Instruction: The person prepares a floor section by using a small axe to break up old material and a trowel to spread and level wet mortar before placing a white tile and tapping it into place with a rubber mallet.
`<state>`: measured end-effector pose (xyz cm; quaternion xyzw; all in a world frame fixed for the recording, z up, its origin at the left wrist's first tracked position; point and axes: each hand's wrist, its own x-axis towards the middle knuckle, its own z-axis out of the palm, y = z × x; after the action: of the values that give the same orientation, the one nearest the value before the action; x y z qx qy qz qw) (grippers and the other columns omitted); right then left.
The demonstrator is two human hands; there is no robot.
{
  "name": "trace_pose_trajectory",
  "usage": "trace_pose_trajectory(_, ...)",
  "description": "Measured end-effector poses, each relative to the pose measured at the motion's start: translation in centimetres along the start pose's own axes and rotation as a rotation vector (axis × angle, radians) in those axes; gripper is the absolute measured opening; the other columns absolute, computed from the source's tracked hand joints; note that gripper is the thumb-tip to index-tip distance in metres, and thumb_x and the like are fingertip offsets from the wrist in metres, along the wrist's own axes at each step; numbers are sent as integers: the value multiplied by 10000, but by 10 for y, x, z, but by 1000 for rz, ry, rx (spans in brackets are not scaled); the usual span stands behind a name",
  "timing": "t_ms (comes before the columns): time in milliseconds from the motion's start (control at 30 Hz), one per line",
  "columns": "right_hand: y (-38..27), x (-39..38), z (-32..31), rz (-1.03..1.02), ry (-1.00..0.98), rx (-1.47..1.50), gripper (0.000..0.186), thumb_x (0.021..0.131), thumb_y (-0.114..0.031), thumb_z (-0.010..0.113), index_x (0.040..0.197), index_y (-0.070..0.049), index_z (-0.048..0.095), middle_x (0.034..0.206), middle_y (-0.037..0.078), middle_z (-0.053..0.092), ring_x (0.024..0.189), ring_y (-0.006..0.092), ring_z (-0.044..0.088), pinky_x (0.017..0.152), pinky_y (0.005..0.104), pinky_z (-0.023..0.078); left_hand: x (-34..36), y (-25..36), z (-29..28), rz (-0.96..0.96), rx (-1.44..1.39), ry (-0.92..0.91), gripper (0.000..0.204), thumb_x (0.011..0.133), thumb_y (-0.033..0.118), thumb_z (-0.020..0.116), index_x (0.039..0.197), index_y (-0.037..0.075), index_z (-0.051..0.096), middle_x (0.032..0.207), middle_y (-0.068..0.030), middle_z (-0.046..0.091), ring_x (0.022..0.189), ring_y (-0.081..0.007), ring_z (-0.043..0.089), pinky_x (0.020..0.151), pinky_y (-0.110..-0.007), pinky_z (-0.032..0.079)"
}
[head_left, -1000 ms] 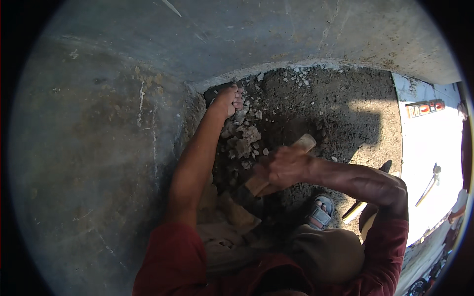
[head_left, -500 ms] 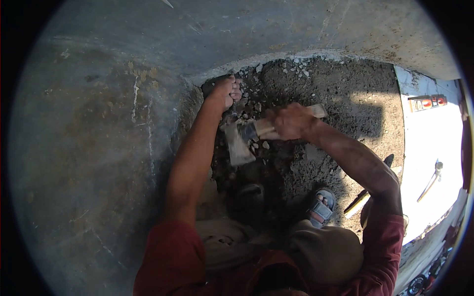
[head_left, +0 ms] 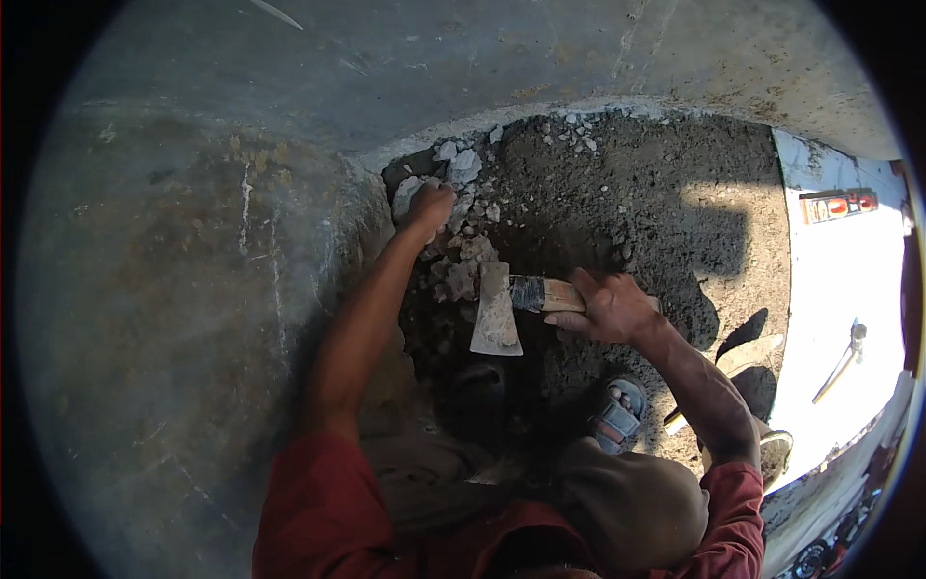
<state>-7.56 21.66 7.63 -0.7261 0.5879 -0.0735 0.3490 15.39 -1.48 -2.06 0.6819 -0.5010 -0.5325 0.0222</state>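
My right hand (head_left: 615, 305) is wrapped round the wooden handle of a hatchet (head_left: 498, 317). The hatchet lies sideways above the dug ground, its wide, dusty blade toward me and dark wrapping below the head. Close to the corner of the two walls, my left hand (head_left: 432, 206) is closed among broken pale chunks (head_left: 465, 166); whatever its fingers hold is hidden. More loose rubble (head_left: 465, 266) lies between that hand and the hatchet head.
Grey walls (head_left: 174, 289) stand on my left and ahead. My sandalled foot (head_left: 620, 413) rests on the rough soil. A white sheet (head_left: 839, 289) at the right bears a hammer (head_left: 853, 353) and a red-and-white item (head_left: 837, 206). A round-rimmed container (head_left: 777, 446) sits beside my right arm.
My right hand has drawn the hatchet nearer me and to the right. The left hand has come back slightly from the corner, and larger pale chunks now show around it.
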Motion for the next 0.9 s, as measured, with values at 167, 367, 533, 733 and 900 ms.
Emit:
trace_pose_trajectory(167,16,-24,9,210,89,227,651,809,-615,558,1027,-3,507,755,235,634,788,432,629,699,507,505,49,2,-12,517,657,438,366,911,284,423,968,-36,590,814,-182,625,657,-337,587,629,-440,458)
trace_pose_trajectory(367,41,-58,12,237,206,431,665,833,-626,515,1011,15,532,736,269,611,774,456,609,709,499,480,80,-103,-85,215,1177,-64,347,860,235,451,1003,-16,643,1060,-289,591,985,-420,585,837,-484,460)
trace_pose_trajectory(533,53,-90,2,349,263,610,687,848,-628,487,1020,35,550,809,276,619,844,426,617,755,473,476,30,4,11,415,726,42,391,852,326,532,1110,47,623,1150,-252,573,1028,-404,559,828,-487,454)
trace_pose_trajectory(733,40,-85,4,404,352,856,564,860,-477,575,1066,45,517,826,239,616,799,340,639,710,411,482,91,-48,-27,427,1394,105,409,852,384,542,1081,61,645,1120,-174,610,1011,-379,572,900,-470,433)
trace_pose_trajectory(900,53,-98,69,370,472,857,436,858,-322,602,1059,42,472,839,254,617,795,398,632,647,439,488,65,-69,-130,269,1529,-68,391,861,360,512,1058,46,638,1078,-197,624,989,-360,596,832,-480,458)
